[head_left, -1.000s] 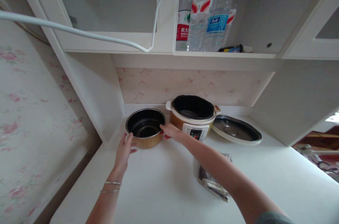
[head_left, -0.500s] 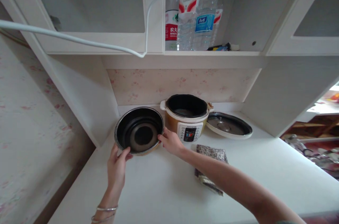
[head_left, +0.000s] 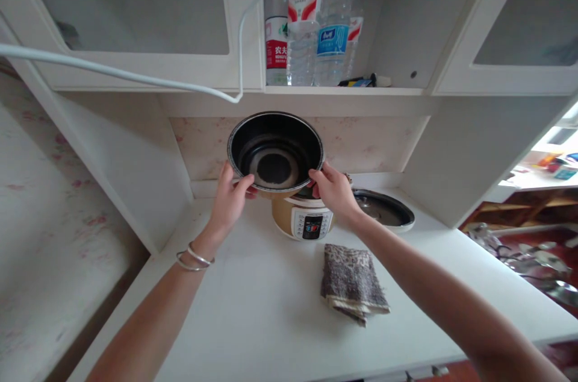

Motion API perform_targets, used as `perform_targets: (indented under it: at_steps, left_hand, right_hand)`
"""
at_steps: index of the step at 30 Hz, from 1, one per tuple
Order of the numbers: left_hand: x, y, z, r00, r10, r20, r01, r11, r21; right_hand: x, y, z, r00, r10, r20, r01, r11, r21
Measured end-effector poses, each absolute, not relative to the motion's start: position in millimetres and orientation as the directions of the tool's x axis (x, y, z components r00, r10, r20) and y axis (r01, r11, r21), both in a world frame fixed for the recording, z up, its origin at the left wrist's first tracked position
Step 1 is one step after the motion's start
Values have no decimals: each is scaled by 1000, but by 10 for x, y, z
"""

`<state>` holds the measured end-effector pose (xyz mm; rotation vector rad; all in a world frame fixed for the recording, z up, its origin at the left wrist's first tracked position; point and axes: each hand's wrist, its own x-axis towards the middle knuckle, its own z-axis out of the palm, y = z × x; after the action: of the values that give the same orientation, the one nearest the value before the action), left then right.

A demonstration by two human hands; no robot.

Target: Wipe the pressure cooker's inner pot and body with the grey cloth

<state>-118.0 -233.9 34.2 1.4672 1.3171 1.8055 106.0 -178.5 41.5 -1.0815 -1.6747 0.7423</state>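
A dark non-stick inner pot (head_left: pixel 275 153) with a gold outside hangs in the air, tilted so its mouth faces me. My left hand (head_left: pixel 231 200) grips its left rim and my right hand (head_left: pixel 333 189) grips its right rim. Right under and behind the pot stands the gold and white electric cooker (head_left: pixel 307 222) with a control panel on its front; the pot hides most of its opening. The cooker's lid (head_left: pixel 383 210) lies upside down on the counter to the right.
A folded patterned cloth (head_left: pixel 352 279) lies on the white counter (head_left: pixel 253 322) in front of the cooker. Above, an open shelf holds several water bottles (head_left: pixel 311 14). A white cable (head_left: pixel 135 75) runs across the upper cabinet. A white side panel (head_left: pixel 126 153) stands to the left.
The pot stood on the counter left of the cooker; both hands tipped it up, lifted it and carried it right, over the cooker.
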Motion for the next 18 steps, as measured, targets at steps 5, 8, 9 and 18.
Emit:
perform_targets:
  at_steps: [5, 8, 9, 18]
  left_hand:
    - [-862, -1873, 387, -248, 840, 482, 229, -433, 872]
    - [-706, -1684, 397, -231, 841, 490, 214, -447, 868]
    - [-668, -1632, 397, -223, 843, 490, 218, -447, 867]
    - [-521, -1403, 96, -207, 906, 368, 340, -286, 896]
  right_hand:
    - [1444, -1404, 396, -9, 902, 432, 399, 399, -825]
    - [1584, -1196, 377, 37, 917, 396, 423, 345, -838]
    - [1614, -1136, 375, 47, 926, 373, 418, 321, -850]
    - [1729, -818, 369, 77, 973, 218, 482, 155, -863]
